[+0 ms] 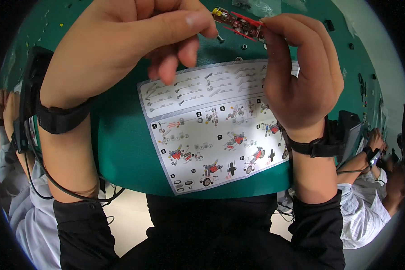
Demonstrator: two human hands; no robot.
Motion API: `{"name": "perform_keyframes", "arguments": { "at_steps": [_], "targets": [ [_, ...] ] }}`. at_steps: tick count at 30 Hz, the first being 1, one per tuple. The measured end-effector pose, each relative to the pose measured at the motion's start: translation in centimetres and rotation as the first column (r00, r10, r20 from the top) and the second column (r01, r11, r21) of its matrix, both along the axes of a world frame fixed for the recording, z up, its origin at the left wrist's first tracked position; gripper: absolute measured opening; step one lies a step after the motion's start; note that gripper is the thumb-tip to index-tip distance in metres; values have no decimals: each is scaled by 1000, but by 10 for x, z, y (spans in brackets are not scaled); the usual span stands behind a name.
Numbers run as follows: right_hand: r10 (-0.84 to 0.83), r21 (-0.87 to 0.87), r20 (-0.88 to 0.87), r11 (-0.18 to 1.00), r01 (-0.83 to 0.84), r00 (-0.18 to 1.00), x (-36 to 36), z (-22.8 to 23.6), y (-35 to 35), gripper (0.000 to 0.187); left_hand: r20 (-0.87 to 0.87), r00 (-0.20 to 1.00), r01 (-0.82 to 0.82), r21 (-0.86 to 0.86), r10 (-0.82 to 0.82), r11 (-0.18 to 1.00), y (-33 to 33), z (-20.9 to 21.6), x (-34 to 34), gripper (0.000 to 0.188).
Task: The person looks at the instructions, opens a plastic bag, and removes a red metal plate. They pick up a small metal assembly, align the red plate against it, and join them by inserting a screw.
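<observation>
My right hand pinches one end of a small red and metal model motorcycle assembly between thumb and fingers, above the green table. The assembly tilts, its yellow tip reaching toward my left hand. There the left thumb and index finger are pressed together beside that tip; whether they grip it or a small part is hidden. A small screw shows just below the left fingertips, and I cannot tell if it lies on the table. Beneath both hands lies a printed assembly sheet with motorcycle drawings.
A small nut and a metal ring lie beyond the sheet on the green table. Clear plastic bags are at the far edge. Black parts lie at the right. Other people sit on both sides; cables hang near my left forearm.
</observation>
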State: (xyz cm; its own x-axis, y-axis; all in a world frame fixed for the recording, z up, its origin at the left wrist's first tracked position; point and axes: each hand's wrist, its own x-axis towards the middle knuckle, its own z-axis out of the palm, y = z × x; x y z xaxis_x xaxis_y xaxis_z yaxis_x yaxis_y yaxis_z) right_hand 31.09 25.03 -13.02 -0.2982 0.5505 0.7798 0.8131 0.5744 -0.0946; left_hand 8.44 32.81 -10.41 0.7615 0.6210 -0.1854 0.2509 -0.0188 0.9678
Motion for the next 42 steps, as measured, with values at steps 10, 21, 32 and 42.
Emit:
{"name": "perform_keyframes", "arguments": {
  "at_steps": [10,21,32,42],
  "targets": [
    [15,67,47,998,-18,999,4,1,-2,23,78,996,-5,-411,40,912,-7,-4,8,48],
    [278,113,158,948,-297,948,22,-8,5,34,4,998,-49,-391,55,919,-15,-5,20,37],
    [263,-23,97,965,-262,960,15,-1,-5,37,-38,999,-4,-326,-9,945,-11,-6,19,35],
    [273,-41,94,962,-270,958,17,4,-5,38,-92,996,-13,-99,4,995,-8,0,19,32]
  ]
}}
